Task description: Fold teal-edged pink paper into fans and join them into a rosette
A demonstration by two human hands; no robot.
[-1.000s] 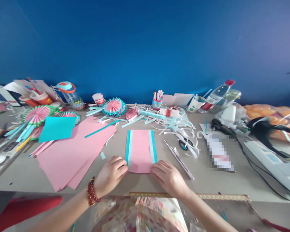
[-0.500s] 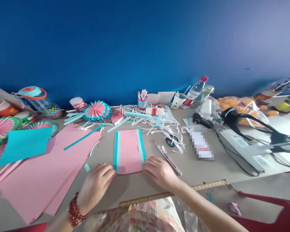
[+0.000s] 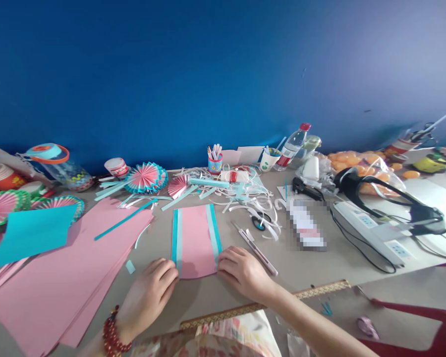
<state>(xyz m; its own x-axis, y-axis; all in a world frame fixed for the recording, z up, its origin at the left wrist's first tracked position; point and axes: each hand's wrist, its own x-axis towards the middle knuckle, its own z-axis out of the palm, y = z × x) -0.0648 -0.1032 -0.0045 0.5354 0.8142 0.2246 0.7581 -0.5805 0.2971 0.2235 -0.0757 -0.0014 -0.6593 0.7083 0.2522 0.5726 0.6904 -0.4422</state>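
Note:
In front of me lies a pink sheet of paper [image 3: 195, 243] with teal and pale-blue strips along its left and right edges. Its near edge bows slightly. My left hand [image 3: 156, 285] is closed on the near left corner, fingertips curled at the edge. At the near right corner my right hand [image 3: 241, 270] pinches the other side; its thumb is mostly hidden. A craft knife [image 3: 257, 250] lies just right of the sheet, with scissors [image 3: 260, 221] behind it, partly covered by white paper strips.
Large pink sheets [image 3: 67, 267] and a teal sheet [image 3: 35, 230] spread over the left side. Folded paper rosettes [image 3: 145, 178] and paper scraps [image 3: 241, 191] lie at the back. A bottle [image 3: 292, 148], a power strip [image 3: 371, 233] and a black strap [image 3: 427, 218] are to the right.
My view has shifted slightly, so most things sit a little further left and lower in the picture. Both hands keep their hold on the sheet's near corners.

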